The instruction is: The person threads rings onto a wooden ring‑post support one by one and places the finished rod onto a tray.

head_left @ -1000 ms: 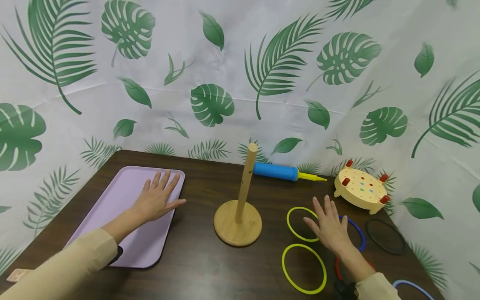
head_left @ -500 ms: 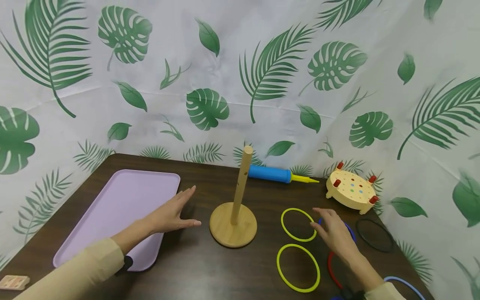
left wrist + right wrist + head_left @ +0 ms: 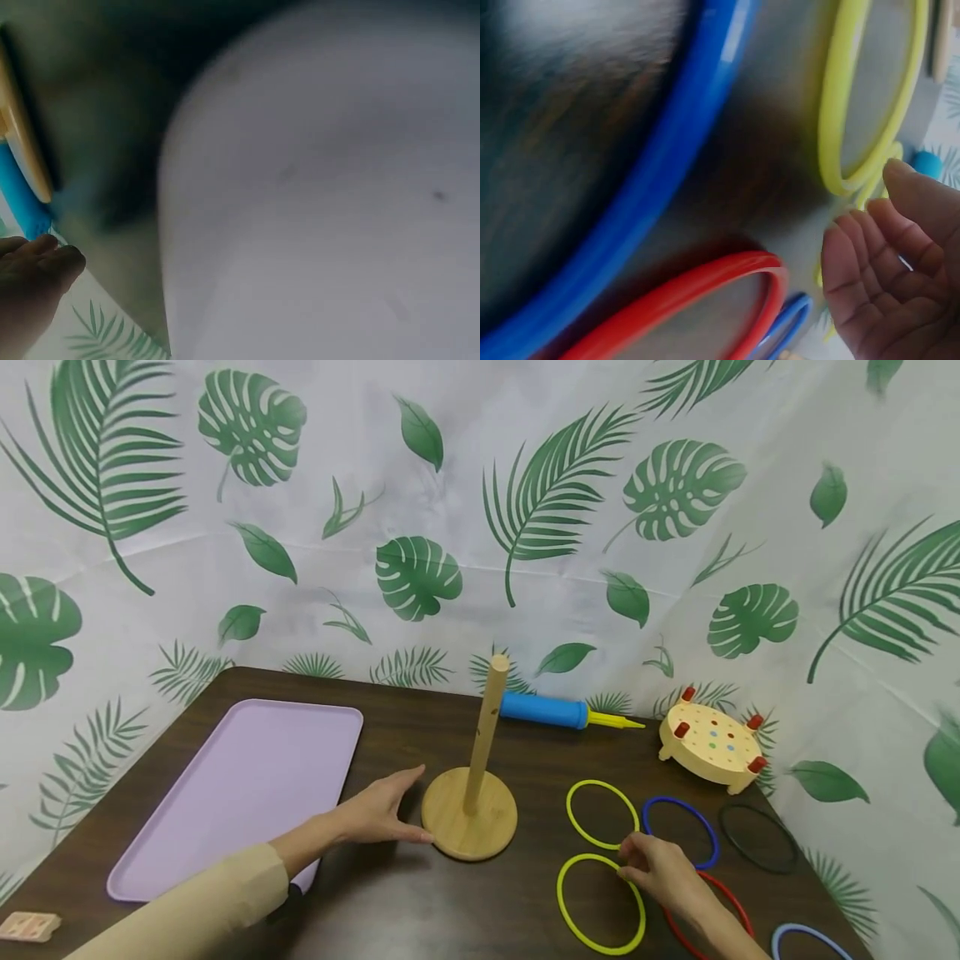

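Note:
In the head view, a round wooden base with an upright dowel, a wooden stand (image 3: pixel 469 827), is at the table's middle. My left hand (image 3: pixel 375 810) is at the base's left edge, thumb and fingers spread apart. In the left wrist view its fingers (image 3: pixel 45 262) show at the lower left. My right hand (image 3: pixel 660 870) reaches over the near yellow ring (image 3: pixel 641 914), fingertips right at its upper right rim. Just behind lies the far yellow ring (image 3: pixel 570 810). In the right wrist view the thumb and bent fingers (image 3: pixel 844 262) have a gap between them.
A lilac tray (image 3: pixel 255 777) lies at left, with a small patterned block (image 3: pixel 30 927) nearby. At the back are a blue hand pump (image 3: pixel 543 710) and a cream pegged board (image 3: pixel 712 743). Blue (image 3: pixel 712 835), black (image 3: pixel 795 843), red (image 3: pixel 731 897) and light-blue rings (image 3: pixel 810 928) lie at right.
My left hand has moved from over the tray, right and nearer, to the stand's base. My right hand has come down toward the yellow rings, its fingers bending.

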Motion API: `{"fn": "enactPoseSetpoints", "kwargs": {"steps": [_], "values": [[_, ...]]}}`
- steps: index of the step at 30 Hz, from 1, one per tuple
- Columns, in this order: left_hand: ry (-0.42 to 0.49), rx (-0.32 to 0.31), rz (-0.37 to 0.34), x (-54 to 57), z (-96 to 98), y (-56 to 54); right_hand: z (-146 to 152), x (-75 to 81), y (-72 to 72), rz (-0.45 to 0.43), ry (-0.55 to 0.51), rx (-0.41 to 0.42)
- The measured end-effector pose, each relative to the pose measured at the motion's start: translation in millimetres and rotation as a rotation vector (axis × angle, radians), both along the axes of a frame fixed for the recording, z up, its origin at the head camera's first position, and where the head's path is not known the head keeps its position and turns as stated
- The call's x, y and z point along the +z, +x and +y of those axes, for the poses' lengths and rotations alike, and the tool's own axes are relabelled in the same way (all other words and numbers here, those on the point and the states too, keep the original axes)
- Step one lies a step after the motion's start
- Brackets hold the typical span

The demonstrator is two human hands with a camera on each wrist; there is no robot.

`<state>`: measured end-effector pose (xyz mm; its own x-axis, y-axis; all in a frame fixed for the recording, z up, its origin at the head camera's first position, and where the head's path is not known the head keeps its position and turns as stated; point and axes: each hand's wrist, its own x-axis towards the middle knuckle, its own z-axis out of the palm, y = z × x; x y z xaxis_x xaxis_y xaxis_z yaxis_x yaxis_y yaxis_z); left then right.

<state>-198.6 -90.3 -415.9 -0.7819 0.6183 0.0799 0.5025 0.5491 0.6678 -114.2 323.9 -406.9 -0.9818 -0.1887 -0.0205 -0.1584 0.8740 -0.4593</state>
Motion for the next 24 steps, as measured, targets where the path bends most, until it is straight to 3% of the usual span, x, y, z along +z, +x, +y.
{"fn": "enactPoseSetpoints", "kwargs": {"steps": [4,8,17,24], "values": [[-0.012,0.0,-0.018,-0.1,7.7,-0.6,1.1,-3.2,2.7,-0.017,0.01,0.01],[-0.037,-0.005,0.009,0.3,14.9,-1.6,0.3,-5.7,4.3,-0.016,0.019,0.041],[-0.088,0.06,-0.003,-2.0,30.7,-7.3,-8.6,-9.1,-0.7,-0.012,0.052,0.049],[-0.114,0.064,0.019,-5.6,37.4,-8.7,-12.2,-7.6,-1.7,-0.001,0.074,0.064]]}}
